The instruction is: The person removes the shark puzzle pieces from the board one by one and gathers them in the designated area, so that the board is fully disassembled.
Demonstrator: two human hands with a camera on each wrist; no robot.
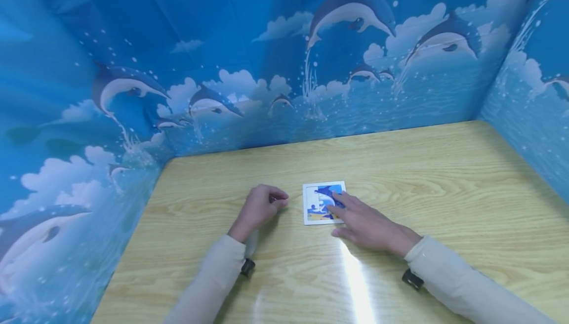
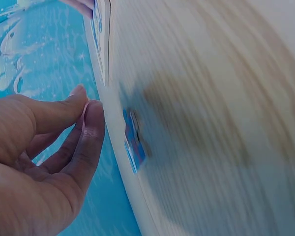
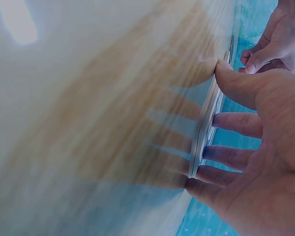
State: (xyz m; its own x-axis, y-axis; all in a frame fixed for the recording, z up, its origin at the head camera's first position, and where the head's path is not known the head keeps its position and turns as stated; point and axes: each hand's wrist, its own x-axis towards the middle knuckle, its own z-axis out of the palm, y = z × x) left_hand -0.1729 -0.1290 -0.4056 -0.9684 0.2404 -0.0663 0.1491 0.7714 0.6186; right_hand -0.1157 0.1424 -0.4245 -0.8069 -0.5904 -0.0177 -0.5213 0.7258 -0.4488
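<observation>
A square jigsaw puzzle [image 1: 313,211] in a white frame lies on the table, with a blue dolphin picture and bare white areas toward its left. My right hand [image 1: 366,222] rests over its right side, fingers spread; in the right wrist view the fingertips [image 3: 211,153] touch its edge. Left of the puzzle, my left hand [image 1: 262,209] hovers with fingers loosely bent. Its thumb and a finger [image 2: 93,118] come close at the tips, with nothing visible between them. Beneath that hand, a small blue puzzle piece [image 2: 132,142] lies on the table.
The pale wood-grain table [image 1: 426,176] spreads around both hands. A blue backdrop with dolphins [image 1: 249,42] stands along its back, left and right sides. Glare [image 1: 355,279] marks the table's near part.
</observation>
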